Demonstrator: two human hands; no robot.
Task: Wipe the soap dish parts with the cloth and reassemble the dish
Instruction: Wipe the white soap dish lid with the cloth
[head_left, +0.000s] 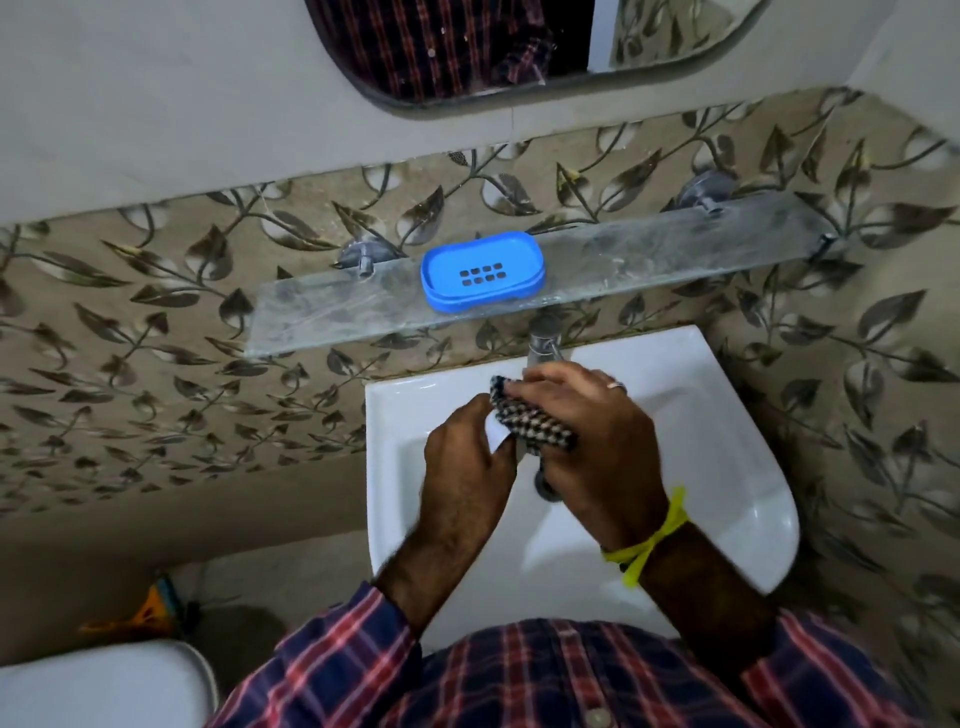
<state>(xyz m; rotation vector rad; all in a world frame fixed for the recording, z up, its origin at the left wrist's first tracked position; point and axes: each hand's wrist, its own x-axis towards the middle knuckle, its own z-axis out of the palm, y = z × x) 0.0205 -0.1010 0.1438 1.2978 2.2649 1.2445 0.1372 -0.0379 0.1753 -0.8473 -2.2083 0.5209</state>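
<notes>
**Cloth held over sink, dish on shelf**

Nearest, at bottom: plaid shirt (545, 680), sleeves pushed up both forearms. Lower left, a white rounded toilet lid (104, 686), with an orange object (150, 608) on the floor past it.

Over the white sink (727, 467), both hands close together at mid-basin. Left hand (467, 457) curled, thumb and fingertips pinching the near-left edge of the cloth (530, 421); something pale just visible between fingers and cloth, too small to tell what. Right hand (597, 441) laid over the cloth from the right, fingers wrapped down on it, a ring (616, 385) on one finger and a yellow band (654, 540) tied at the wrist. Cloth checked black and white, bunched between the two hands. Drain (545, 488) partly hidden under the right hand.

Beyond the hands, a metal tap (543, 343) at the back of the sink. Above it, a glass shelf (649, 265) on metal brackets against leaf-patterned tiles (156, 364). On the shelf, left of centre, the blue dish (483, 270), upright, slotted tray seated in its base, well apart from both hands.

Farthest, at top: lower edge of a mirror (467, 52) reflecting plaid.
</notes>
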